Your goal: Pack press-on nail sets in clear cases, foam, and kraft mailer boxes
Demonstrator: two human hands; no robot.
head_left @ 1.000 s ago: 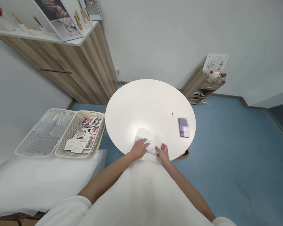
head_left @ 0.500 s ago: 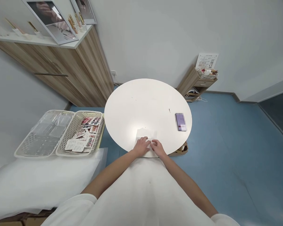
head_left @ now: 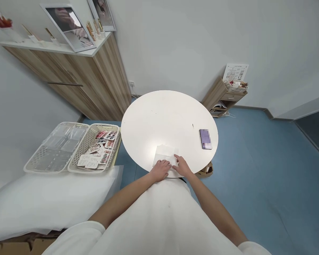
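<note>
A thin whitish sheet (head_left: pixel 162 151), perhaps paper or film, lies near the front edge of the round white table (head_left: pixel 159 120). My left hand (head_left: pixel 160 170) rests flat on its lower part, fingers pointing right. Beside it, my right hand (head_left: pixel 182 166) touches the right part of the sheet, with thumb and index finger spread apart. Whether the sheet is folded under my hands is hard to tell. A purple, partly pixelated object (head_left: pixel 205 138) lies on the right side of the table.
Left of the table, a white basket (head_left: pixel 71 164) holds printed cards, next to another basket (head_left: pixel 28 164) with clear plastic boxes. A wooden cabinet (head_left: pixel 106 78) stands behind left, a small shelf unit (head_left: pixel 215 92) behind right. A tiny dark item (head_left: pixel 192 125) lies on the tabletop.
My right hand has opened from a pinch, its index finger now stretched forward over the sheet. My left hand lies slightly lower, uncovering more of the sheet. The view has shifted a little.
</note>
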